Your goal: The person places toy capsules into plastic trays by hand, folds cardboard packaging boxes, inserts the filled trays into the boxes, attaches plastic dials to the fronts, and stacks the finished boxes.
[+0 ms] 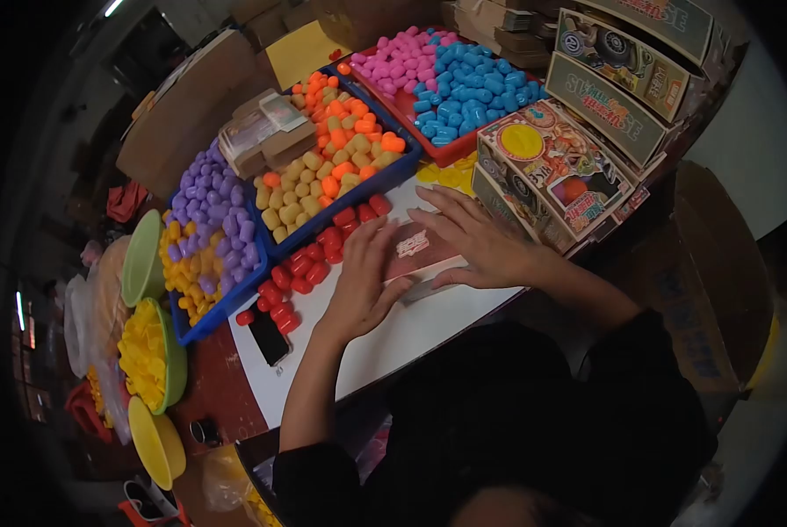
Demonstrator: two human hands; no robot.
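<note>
A flat reddish-brown box (411,247) with pale lettering lies on the white sheet (345,356), between my two hands. My left hand (364,285) rests along its left side, thumb stretched toward the near edge. On the right side, my right hand (472,241) has its fingers spread over the box's edge. Both hands touch the box from opposite sides. Red capsules (301,268) lie loose on the sheet just left of my left hand. Printed boxes (556,167) stand in a stack to the right of my right hand.
Blue trays (383,179) hold orange, tan, purple and yellow capsules; a red tray (453,155) holds pink and blue ones. A black phone (269,339) lies at the sheet's left. Green bowls (176,364) and a yellow bowl (158,446) stand far left, a cardboard box (718,272) right.
</note>
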